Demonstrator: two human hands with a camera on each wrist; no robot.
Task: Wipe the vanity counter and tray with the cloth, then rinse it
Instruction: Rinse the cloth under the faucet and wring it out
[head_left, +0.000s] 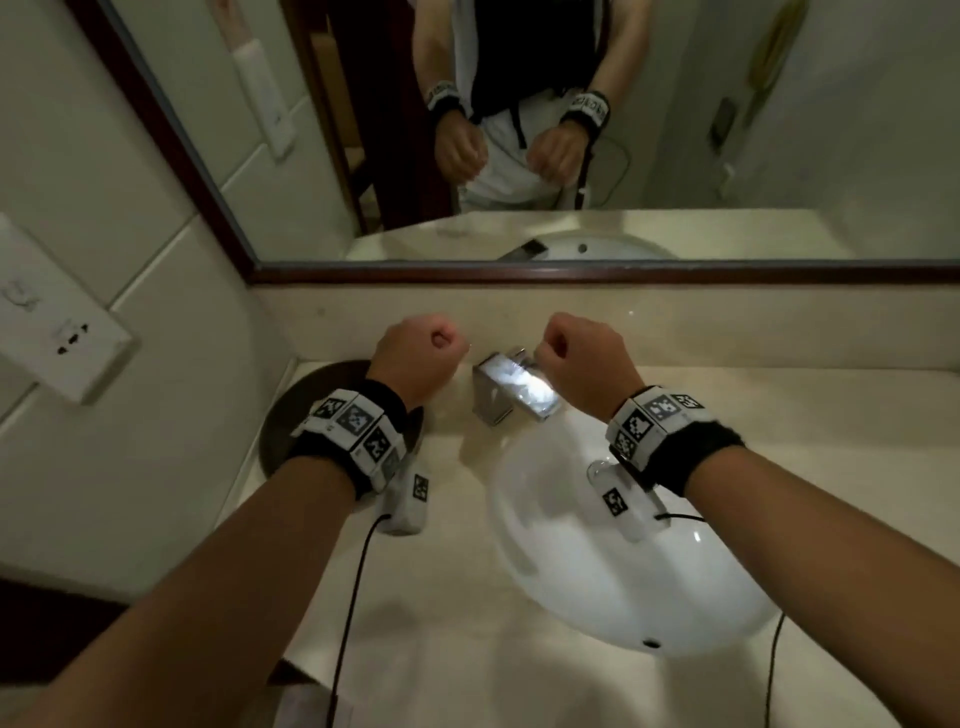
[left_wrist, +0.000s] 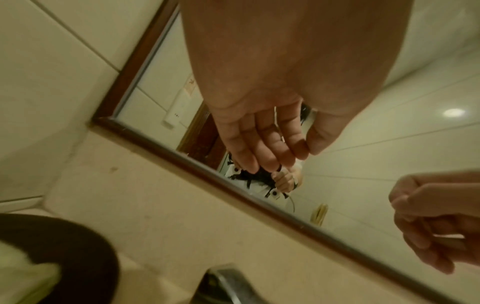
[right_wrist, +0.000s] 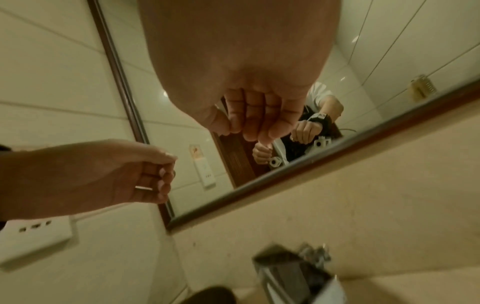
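Note:
Both hands hover as fists above the back of the beige vanity counter (head_left: 441, 597). My left hand (head_left: 421, 353) has its fingers (left_wrist: 265, 144) curled into the palm and holds nothing. My right hand (head_left: 576, 353) is curled the same way, fingers (right_wrist: 254, 119) empty, just above the chrome faucet (head_left: 514, 387). A dark round tray (head_left: 280, 415) lies on the counter under my left wrist. In the left wrist view a pale, blurred thing (left_wrist: 23, 273), perhaps the cloth, lies on the tray (left_wrist: 78, 246); I cannot tell for sure.
A white oval basin (head_left: 597, 571) is set in the counter below my right wrist. A wood-framed mirror (head_left: 571, 273) runs along the back. A wall socket plate (head_left: 57, 332) juts out at the left. Cables hang from both wrist cameras.

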